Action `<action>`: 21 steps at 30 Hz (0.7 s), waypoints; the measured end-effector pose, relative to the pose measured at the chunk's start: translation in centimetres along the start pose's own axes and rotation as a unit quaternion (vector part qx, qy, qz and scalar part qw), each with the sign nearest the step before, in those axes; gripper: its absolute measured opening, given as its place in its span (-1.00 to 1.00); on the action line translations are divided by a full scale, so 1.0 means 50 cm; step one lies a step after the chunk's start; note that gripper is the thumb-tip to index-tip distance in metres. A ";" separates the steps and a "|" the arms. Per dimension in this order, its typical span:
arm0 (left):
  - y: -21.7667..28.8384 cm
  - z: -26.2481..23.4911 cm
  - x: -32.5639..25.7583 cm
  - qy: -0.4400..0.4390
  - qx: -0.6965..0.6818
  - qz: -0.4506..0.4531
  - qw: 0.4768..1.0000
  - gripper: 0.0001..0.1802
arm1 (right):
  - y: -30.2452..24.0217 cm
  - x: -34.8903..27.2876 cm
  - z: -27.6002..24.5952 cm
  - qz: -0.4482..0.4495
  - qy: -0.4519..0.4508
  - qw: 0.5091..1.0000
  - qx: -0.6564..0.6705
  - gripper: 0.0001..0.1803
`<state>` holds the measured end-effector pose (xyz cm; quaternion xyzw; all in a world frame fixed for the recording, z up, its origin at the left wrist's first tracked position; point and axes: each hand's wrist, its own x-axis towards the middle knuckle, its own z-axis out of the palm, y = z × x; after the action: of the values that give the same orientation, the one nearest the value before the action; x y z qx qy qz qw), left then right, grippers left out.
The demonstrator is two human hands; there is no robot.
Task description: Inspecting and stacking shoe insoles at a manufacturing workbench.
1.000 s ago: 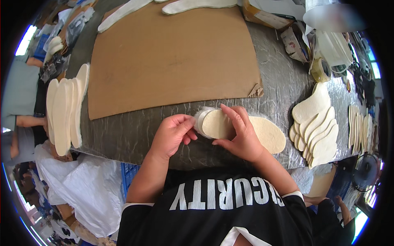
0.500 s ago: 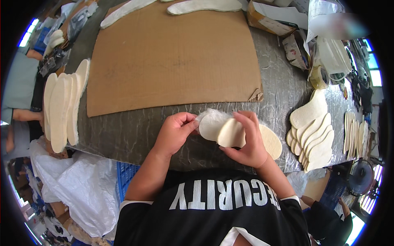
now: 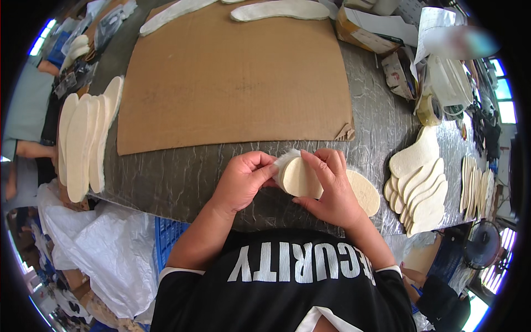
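Observation:
Both hands are over the near edge of the table, on a cream insole with a fuzzy white edge. My left hand pinches the fuzzy white lining at the insole's left end. From above, my right hand grips the cream insole across its middle, with thumb on the near side and fingers on the far side. Right of that hand, a rounded cream end sticks out. Whether it is the same piece or a second one is hidden under my palm.
Brown cardboard lies ahead, with white insoles at its far edge. Insole stacks sit at left and right. A tape roll and a box stand far right. A co-worker's arm reaches in at left.
The cream insole's left end has shifted left over the white lining, covering most of it. My left hand has moved slightly right; my right hand has tilted over the insole.

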<state>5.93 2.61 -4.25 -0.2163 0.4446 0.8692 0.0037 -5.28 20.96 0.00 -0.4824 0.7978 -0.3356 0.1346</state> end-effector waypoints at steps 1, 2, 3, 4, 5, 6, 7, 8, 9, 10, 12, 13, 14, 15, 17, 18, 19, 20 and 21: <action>0.001 0.000 0.000 -0.004 0.000 0.002 1.000 -0.86 | -0.001 0.000 -0.001 0.000 0.000 1.000 0.000 -0.04; 0.002 0.001 0.000 -0.007 0.000 0.004 1.000 -0.86 | -0.001 0.001 -0.001 -0.001 0.000 1.000 0.000 -0.04; 0.003 0.001 -0.001 -0.007 0.000 0.005 1.000 -0.86 | -0.002 0.001 -0.001 0.001 -0.002 1.000 0.001 -0.04; 0.002 0.002 0.000 -0.005 0.000 0.005 1.000 -0.86 | -0.001 0.000 -0.001 0.004 -0.003 1.000 0.001 -0.04; 0.001 0.002 0.000 -0.004 -0.001 0.005 1.000 -0.86 | -0.001 0.000 0.000 0.003 -0.004 1.000 0.001 -0.04; 0.001 0.003 0.001 -0.003 -0.001 0.005 1.000 -0.86 | 0.000 0.000 0.000 0.004 -0.004 1.000 0.003 -0.04; 0.003 0.004 0.000 -0.004 -0.004 0.005 1.000 -0.86 | 0.000 0.000 0.000 0.005 -0.004 1.000 0.004 -0.04; 0.004 0.006 0.000 -0.004 -0.006 0.004 1.000 -0.85 | 0.001 0.000 0.000 0.005 -0.004 1.000 0.004 -0.04; 0.005 0.007 0.000 -0.004 -0.007 0.005 1.000 -0.85 | 0.002 0.000 0.000 0.004 -0.005 1.000 0.004 -0.04; 0.005 0.009 0.000 -0.003 -0.005 0.004 1.000 -0.85 | 0.002 0.000 0.000 0.003 -0.006 1.000 0.004 -0.04; 0.005 0.010 0.001 -0.003 -0.004 0.004 1.000 -0.85 | 0.001 -0.001 -0.001 0.004 -0.005 1.000 0.003 -0.04; 0.005 0.010 0.002 -0.004 -0.004 0.003 1.000 -0.85 | 0.001 -0.001 -0.001 0.005 -0.004 1.000 0.002 -0.04; 0.005 0.011 0.003 -0.004 -0.005 0.001 1.000 -0.85 | 0.001 -0.001 -0.002 0.004 -0.004 1.000 0.002 -0.04; 0.003 0.010 0.003 -0.004 -0.005 0.002 1.000 -0.85 | 0.001 -0.001 -0.002 0.004 -0.004 1.000 0.006 -0.04; 0.000 0.009 0.004 0.001 0.005 0.005 1.000 -0.85 | 0.002 0.000 -0.002 0.003 -0.004 1.000 0.010 -0.04; 0.001 0.009 0.003 0.002 0.005 0.006 1.000 -0.85 | 0.002 0.000 -0.002 0.000 -0.003 1.000 0.013 -0.05; 0.002 0.012 0.003 0.002 0.013 0.007 1.000 -0.85 | 0.001 -0.002 -0.004 -0.002 0.000 1.000 0.014 -0.05; 0.004 0.015 0.002 0.002 0.021 0.008 1.000 -0.85 | 0.001 -0.003 -0.005 -0.002 0.000 1.000 0.012 -0.05; 0.006 0.017 0.001 0.001 0.020 0.010 1.000 -0.85 | 0.000 -0.004 -0.006 -0.002 0.001 1.000 0.017 -0.04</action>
<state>5.52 3.07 -3.63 -0.2131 0.4637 0.8599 -0.0010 -5.35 21.24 0.20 -0.4811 0.7912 -0.3500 0.1417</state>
